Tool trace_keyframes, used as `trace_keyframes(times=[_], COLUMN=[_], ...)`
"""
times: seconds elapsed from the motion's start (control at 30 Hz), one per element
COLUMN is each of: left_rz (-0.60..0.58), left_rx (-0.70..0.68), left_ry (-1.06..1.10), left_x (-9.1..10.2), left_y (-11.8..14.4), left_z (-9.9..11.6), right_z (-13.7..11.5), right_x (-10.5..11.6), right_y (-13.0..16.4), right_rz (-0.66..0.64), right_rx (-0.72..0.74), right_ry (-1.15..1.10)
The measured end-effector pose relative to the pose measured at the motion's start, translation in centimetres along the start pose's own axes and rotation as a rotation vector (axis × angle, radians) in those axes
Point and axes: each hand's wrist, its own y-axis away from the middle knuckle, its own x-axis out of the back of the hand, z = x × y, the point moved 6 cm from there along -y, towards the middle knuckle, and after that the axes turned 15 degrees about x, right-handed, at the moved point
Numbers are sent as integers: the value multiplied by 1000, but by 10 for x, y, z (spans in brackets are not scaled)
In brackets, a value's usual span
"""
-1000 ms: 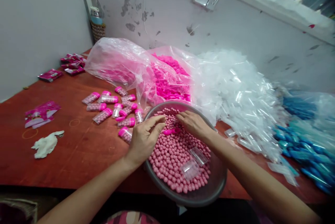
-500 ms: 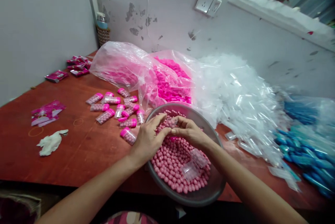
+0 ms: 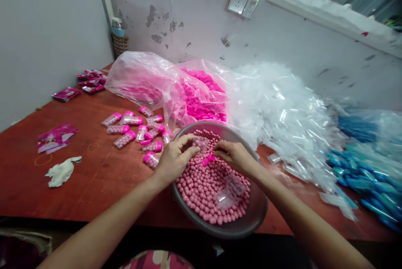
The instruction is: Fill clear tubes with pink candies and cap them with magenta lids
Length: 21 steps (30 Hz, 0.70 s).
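Both hands over a grey metal bowl (image 3: 251,223) of pink candy balls (image 3: 201,185) at the near edge of the red-brown table (image 3: 94,177). Left hand (image 3: 172,160) has its grip clamped on a small clear tube (image 3: 200,142), pinched between thumb and fingers, held just above the balls at the bowl's far left side. Right hand (image 3: 234,156) has its grip closed on a pink cap (image 3: 207,160), fingertips pinching it, cap just right of and below the tube, not touching it as far as I can tell. Two empty clear tubes (image 3: 230,191) lie on the balls nearer the person. Left of the bowl, a cluster of filled capped tubes (image 3: 138,128) lies on the table. Behind the bowl: clear plastic bag of pink caps (image 3: 201,101), then a big heap of clear tubes (image 3: 282,109) to its right, blue items in bags (image 3: 364,164) far right. Far left of table: pink sachets (image 3: 55,137), a white crumpled cloth (image 3: 61,172), more sachets (image 3: 89,80) by the wall. Wall socket (image 3: 243,1) above.
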Motion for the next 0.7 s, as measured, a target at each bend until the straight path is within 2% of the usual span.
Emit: trace_keyframes(times=[0.07,0.23,0.33,0.43,0.5,0.57,0.7], left_rz=[-3,-2,23,43,46,26,-40], left_rx=[19,20,10,-27,-47,-49,-44], left_ry=[8,16,-1,-79,-144,-193,-218], left_x=[-1,-2,-1,0,-1,-3,-8], left_y=[0,2,3,4,5,5,4], left_z=[-3,-3,-2,4,8,11,13], right_z=[8,11,8,2,1,3,-5], right_x=[-5,-10,-21,-33,-32,-22,18], right_y=[-2,-2,4,10,13,14,11], right_rz=[-83,-222,-376,-432,-392,-304,89], right_rx=[-36,-71,-39,54,65,16,-49], right_ry=[163,285,231,135,97,40,-195])
